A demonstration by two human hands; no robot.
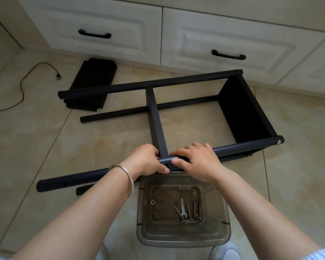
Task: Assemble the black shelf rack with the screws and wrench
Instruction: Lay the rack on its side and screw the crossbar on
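- Head view shows the black shelf rack (176, 113) lying on its side on the tiled floor (45, 137), in front of white cabinet drawers (94, 27); four round posts run left to right, with one shelf panel (246, 111) fitted at the right end and a second panel (156, 119) standing across the middle.
- Left hand (146, 160) curls round the near upper post (233, 149) just left of the middle panel; right hand (199, 162) wraps the same post just right of it, thumb and fingers pinching at a small hole in the tube.
- Both hands grasp the post; neither holds a screw or tool.
- Screws (194, 212), washers (183, 188) and the wrench (182, 208) lie in a clear plastic bin (182, 239) near the person, below the hands.
- More black panels (94, 81) are stacked at far left, beside a loose cable (23, 85).
- Handling, as I judge it: the posts look like stiff painted metal tube, smooth and rather slippery, so a full wrap close to the joint suits better than a fingertip hold.
- Half-built, the frame probably racks and flexes; steadying the post right beside the panel edge keeps the holes lined up.
- Screws are small and easily dropped; pinch them by the shank.
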